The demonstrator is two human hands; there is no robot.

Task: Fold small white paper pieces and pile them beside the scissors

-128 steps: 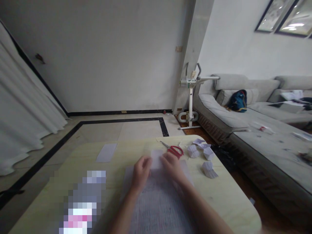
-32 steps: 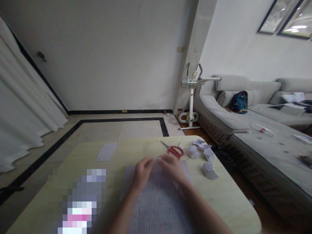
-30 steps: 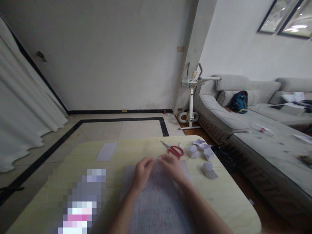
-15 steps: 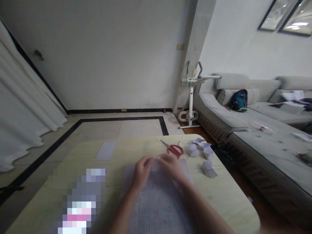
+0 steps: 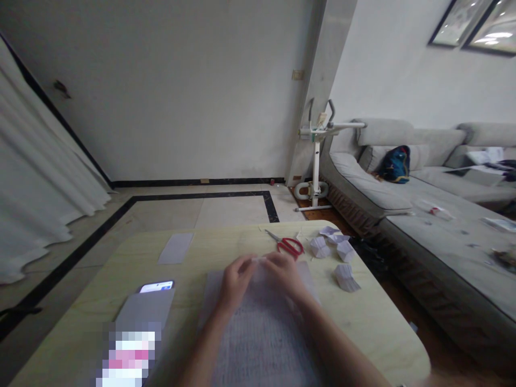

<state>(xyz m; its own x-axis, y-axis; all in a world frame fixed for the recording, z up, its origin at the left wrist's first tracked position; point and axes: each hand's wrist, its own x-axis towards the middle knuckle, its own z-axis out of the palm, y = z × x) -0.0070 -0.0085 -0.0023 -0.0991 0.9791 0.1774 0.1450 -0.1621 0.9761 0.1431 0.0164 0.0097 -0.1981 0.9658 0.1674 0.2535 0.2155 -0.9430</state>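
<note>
My left hand (image 5: 237, 275) and my right hand (image 5: 284, 274) meet near the top edge of a large sheet of paper (image 5: 262, 344) covered with lines of writing. Between their pinched fingertips is a small piece of white paper (image 5: 259, 260), partly hidden by the fingers. Both forearms reach across the large sheet. Just beyond my right hand lie red-handled scissors (image 5: 289, 246), blades pointing away to the left. Several small folded paper pieces (image 5: 320, 248) rest to the right of the scissors, and one curved lined piece (image 5: 346, 277) sits nearer.
A pale wooden table (image 5: 374, 333) with rounded corners carries everything. On its left are a blank paper piece (image 5: 176, 248) and a phone (image 5: 157, 286) partly under a grey sheet, with a pixelated patch in front. A grey sofa (image 5: 447, 252) stands at right, an exercise machine (image 5: 316, 161) behind.
The small white paper between my fingertips now shows as a narrower strip, its near part less visible. Both hands stay in nearly the same spot.
</note>
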